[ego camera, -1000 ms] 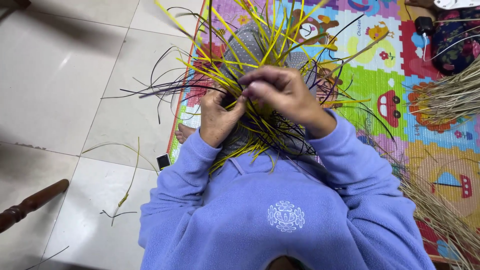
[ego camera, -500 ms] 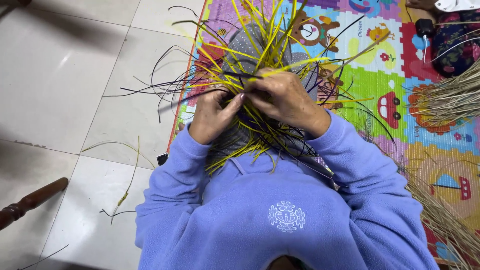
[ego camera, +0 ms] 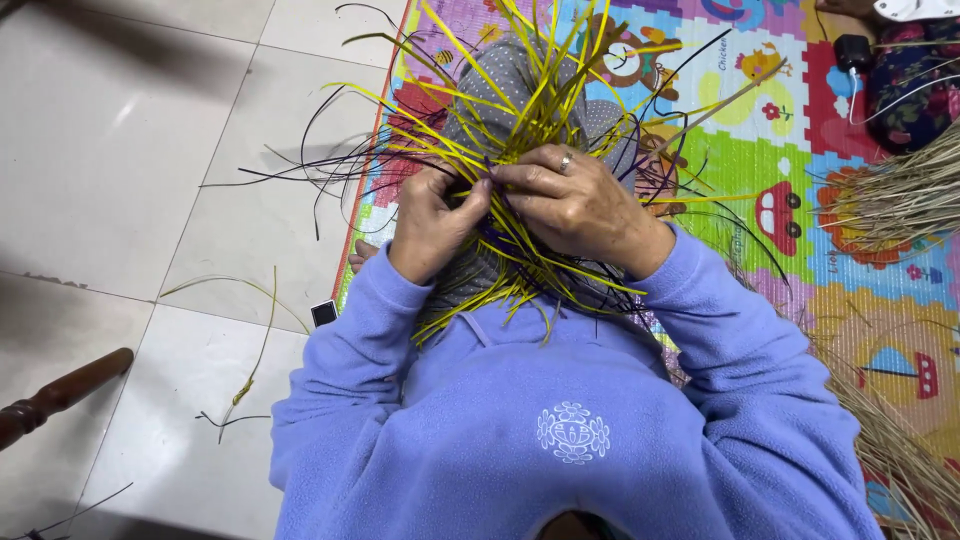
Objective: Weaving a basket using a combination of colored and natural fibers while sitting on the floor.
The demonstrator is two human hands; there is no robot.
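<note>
**weaver_fan:** Strips (ego camera: 520, 130) everywhere, yellow and dark ones, fanning out over the lap and up across the mat (ego camera: 800, 150). Where are the hands in all that?

**matgirl:** Right in the middle of the bundle. Left hand (ego camera: 432, 222) is curled, thumb and fingers pinching a few strips at the crossing point. Right hand (ego camera: 575, 205) lies over the strips just beside it, fingers bent and pressed together, tips meeting the left thumb. Ring on one finger.

**weaver_fan:** So the strips run under both hands?

**matgirl:** Yep, under and between them, loose ends sticking out above the knuckles and down toward the hoodie (ego camera: 560, 420).

**weaver_fan:** Anything different from half a second back?

**matgirl:** Barely. Hands were a touch lower, now they sit slightly higher on the bundle and closer together. A second ago the right hand was raised above the left; it's dropped level since.
</note>
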